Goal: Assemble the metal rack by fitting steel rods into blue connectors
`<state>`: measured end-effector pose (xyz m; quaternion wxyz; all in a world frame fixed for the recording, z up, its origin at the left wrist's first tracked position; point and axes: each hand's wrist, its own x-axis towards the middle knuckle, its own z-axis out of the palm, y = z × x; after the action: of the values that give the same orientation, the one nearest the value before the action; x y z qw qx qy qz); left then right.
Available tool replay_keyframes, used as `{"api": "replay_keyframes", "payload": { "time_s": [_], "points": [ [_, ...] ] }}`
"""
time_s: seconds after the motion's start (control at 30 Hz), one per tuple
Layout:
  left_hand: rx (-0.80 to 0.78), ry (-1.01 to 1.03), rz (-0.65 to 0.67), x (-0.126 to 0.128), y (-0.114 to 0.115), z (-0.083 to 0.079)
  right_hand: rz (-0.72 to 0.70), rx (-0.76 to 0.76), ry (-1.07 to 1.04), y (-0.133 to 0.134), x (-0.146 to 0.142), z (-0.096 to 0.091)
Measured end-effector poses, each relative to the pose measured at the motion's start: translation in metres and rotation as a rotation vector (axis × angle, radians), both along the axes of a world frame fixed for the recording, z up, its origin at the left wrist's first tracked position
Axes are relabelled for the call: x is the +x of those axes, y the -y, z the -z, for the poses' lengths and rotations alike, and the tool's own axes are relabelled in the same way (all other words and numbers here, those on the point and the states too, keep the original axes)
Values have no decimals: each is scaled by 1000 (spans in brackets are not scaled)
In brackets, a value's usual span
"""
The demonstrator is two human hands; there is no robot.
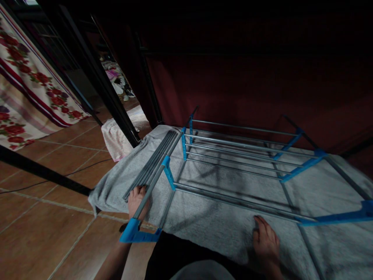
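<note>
A partly built rack of grey metal tubes with blue plastic connectors (169,173) lies on a grey blanket (210,229). Beyond its left side rail, several loose metal tubes (154,163) lie side by side on the cloth. My left hand (138,202) reaches under that rail, fingers curled over the near ends of the loose tubes. A blue corner piece (138,233) sits just in front of my left wrist and hides part of it. My right hand (265,239) rests on the blanket near the rack's front bar (233,203), holding nothing, its fingers loosely bent and apart.
Dark bed-frame posts (99,77) and a dark rail (43,171) stand at the left. A floral curtain (35,77) hangs beyond, over a tiled floor (58,229) crossed by a cable. A dark red panel (247,89) closes off the back. A striped cloth (116,136) hangs beside the blanket.
</note>
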<state>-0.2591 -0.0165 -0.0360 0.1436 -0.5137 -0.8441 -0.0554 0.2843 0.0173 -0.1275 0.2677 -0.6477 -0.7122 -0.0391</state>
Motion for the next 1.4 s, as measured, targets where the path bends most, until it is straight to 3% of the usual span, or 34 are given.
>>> {"api": "replay_keyframes", "payload": {
  "time_s": [0.17, 0.5, 0.73, 1.13, 1.27, 1.4],
  "points": [
    [-32, 25, -38, -1, -3, 2, 0, -17, 14, 0, -1, -2],
    [-12, 39, 18, -10, -10, 6, -21, 14, 28, 0, -2, -4],
    [-34, 60, -56, -10, -13, 11, -13, -23, 19, -1, -2, -5],
    [-92, 56, -12, -12, -18, 9, -24, 4, 47, -2, -3, -7],
    [-77, 53, -24, -7, -18, 7, -29, 25, 56, -3, -2, -5],
    [70, 123, 8, 5, -17, -1, -25, 39, 75, -4, 0, 0]
  ]
}}
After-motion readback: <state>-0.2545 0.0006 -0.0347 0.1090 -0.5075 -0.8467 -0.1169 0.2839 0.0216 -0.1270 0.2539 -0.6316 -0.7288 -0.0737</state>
